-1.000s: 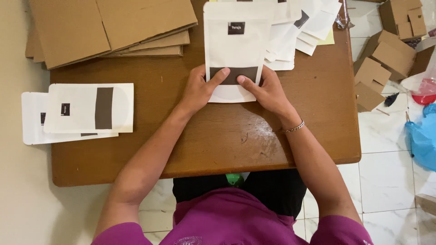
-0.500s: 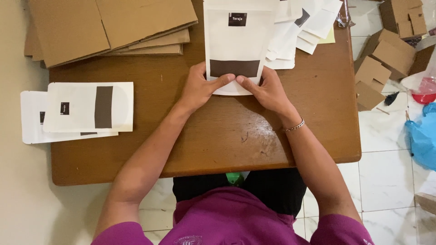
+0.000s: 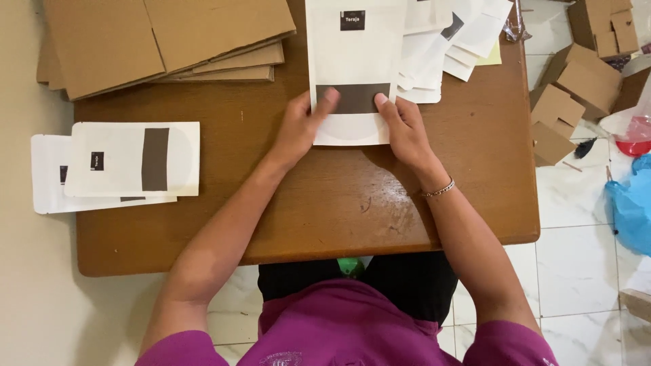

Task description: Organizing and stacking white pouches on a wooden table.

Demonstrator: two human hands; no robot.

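A white paper pouch (image 3: pixel 354 54) with a dark band and a small black label lies flat on the brown wooden table (image 3: pixel 325 203), at the far middle. My left hand (image 3: pixel 302 125) presses its lower left edge, fingers on the dark band. My right hand (image 3: pixel 401 125) presses the lower right edge, with a bracelet on that wrist. Both hands pin the pouch to the table.
A stack of the same white pouches (image 3: pixel 122 163) lies at the table's left edge. More pouches (image 3: pixel 454 34) fan out at the far right. Flattened cardboard sheets (image 3: pixel 163 41) sit at the far left. Small cardboard boxes (image 3: pixel 569 88) and a blue bag (image 3: pixel 634 203) are on the tiled floor.
The pouch has slid a little away from me, and both hands moved up along its lower part, fingertips now at the dark band.
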